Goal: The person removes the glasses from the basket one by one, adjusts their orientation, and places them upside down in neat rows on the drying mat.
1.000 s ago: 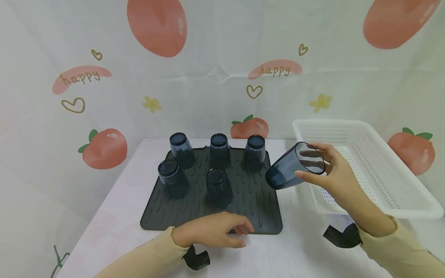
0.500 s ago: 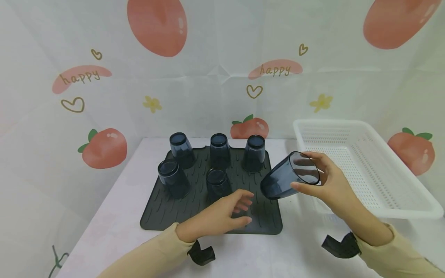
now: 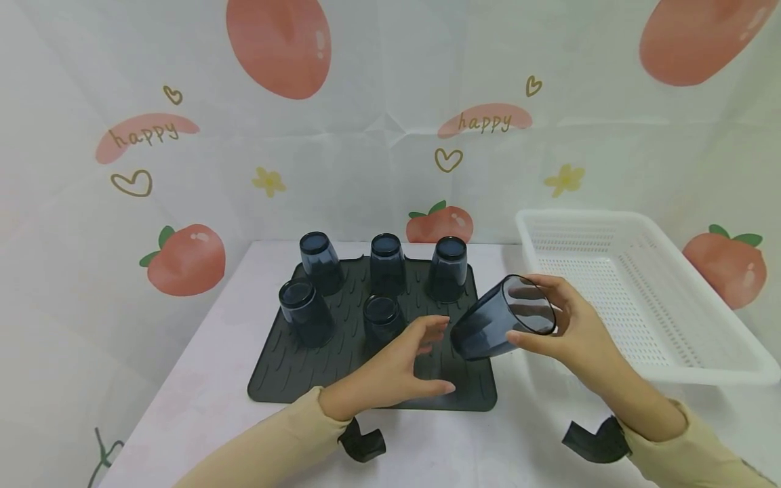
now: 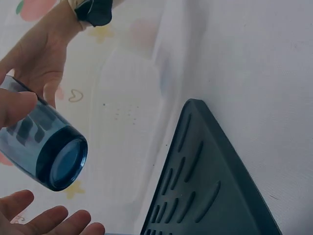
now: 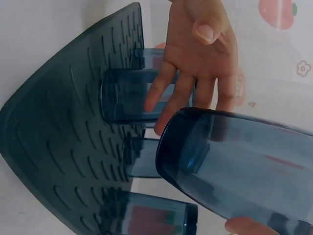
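Note:
My right hand (image 3: 564, 332) grips a blue-tinted drinking glass (image 3: 488, 322) near its open rim. The glass lies tilted in the air over the right edge of a black drying mat (image 3: 293, 379), its thick base pointing left. My left hand (image 3: 396, 369) reaches over the front of the mat, thumb and fingers spread apart, with nothing held. In the left wrist view its fingers (image 4: 73, 223) are close to the base of the held glass (image 4: 29, 134). Several matching glasses stand upside down on the mat, among them a front middle glass (image 3: 383, 318) partly behind my left hand.
A white perforated plastic basket (image 3: 708, 376) stands on the right of the white table (image 3: 464, 447). Three glasses line the mat's back edge, including the back right glass (image 3: 447, 271). A front left glass (image 3: 307, 315) stands nearer. A fruit-print cloth (image 3: 366, 169) hangs behind.
My right hand has brought the glass down and left, toward the mat. My left hand has risen from the mat's front edge toward the glass, its thumb and fingers spreading wider.

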Demonstrator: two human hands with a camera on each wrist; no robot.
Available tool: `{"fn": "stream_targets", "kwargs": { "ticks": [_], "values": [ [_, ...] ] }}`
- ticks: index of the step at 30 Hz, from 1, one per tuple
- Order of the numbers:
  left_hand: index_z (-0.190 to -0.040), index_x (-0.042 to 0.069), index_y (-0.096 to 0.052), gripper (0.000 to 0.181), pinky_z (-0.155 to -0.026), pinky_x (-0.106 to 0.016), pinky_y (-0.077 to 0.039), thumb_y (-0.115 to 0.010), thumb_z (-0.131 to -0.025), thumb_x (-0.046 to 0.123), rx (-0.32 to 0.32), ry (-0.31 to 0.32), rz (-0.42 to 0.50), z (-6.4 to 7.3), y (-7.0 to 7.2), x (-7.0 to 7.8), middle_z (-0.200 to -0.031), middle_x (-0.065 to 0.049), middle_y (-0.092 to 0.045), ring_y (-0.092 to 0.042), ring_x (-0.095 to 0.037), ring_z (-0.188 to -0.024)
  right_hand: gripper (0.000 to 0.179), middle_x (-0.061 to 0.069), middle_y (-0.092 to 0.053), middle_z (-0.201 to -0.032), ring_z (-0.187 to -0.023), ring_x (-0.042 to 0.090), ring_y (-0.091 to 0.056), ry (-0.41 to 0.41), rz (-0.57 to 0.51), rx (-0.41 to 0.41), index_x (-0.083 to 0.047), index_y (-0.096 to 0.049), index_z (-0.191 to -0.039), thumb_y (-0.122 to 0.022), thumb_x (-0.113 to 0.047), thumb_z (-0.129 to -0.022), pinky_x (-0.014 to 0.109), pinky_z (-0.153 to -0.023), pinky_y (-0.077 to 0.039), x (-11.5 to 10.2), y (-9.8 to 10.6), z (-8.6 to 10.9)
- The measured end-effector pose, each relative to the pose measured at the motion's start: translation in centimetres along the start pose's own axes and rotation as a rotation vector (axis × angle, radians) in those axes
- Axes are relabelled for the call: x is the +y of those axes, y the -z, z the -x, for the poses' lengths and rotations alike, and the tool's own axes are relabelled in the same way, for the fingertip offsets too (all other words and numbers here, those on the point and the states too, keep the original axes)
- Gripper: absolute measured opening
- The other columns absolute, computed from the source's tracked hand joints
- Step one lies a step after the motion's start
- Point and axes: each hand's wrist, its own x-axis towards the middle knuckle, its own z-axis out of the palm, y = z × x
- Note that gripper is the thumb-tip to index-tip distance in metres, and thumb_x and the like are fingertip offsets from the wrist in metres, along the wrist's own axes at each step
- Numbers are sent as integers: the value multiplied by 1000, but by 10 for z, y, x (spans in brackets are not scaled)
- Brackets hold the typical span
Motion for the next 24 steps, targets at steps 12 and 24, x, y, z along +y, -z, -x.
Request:
{"fn": "stream_targets", "kwargs": {
  "ticks": [12, 24],
  "values": [
    [-149, 17, -22, 89, -114, -40, -33, -78, -81, 10, 34, -85, 101, -10, -2, -4, -152, 0, -31, -34, -17, -141, 72, -1, -58, -125, -103, 6, -65, 35, -60, -45, -7, -40, -139, -77, 4, -78, 26, -72, -58, -5, -4, 0],
    [-149, 23, -23, 90, -110, -33, -37, -80, -80, 14, 18, -64, 83, -14, -6, -1, -151, 3, -34, -37, -11, -138, 71, -3, -59, -124, -102, 9, -66, 45, -108, -72, -5, -41, -137, -77, 6, -76, 28, -72, -59, -8, -11, 1]
  ]
}}
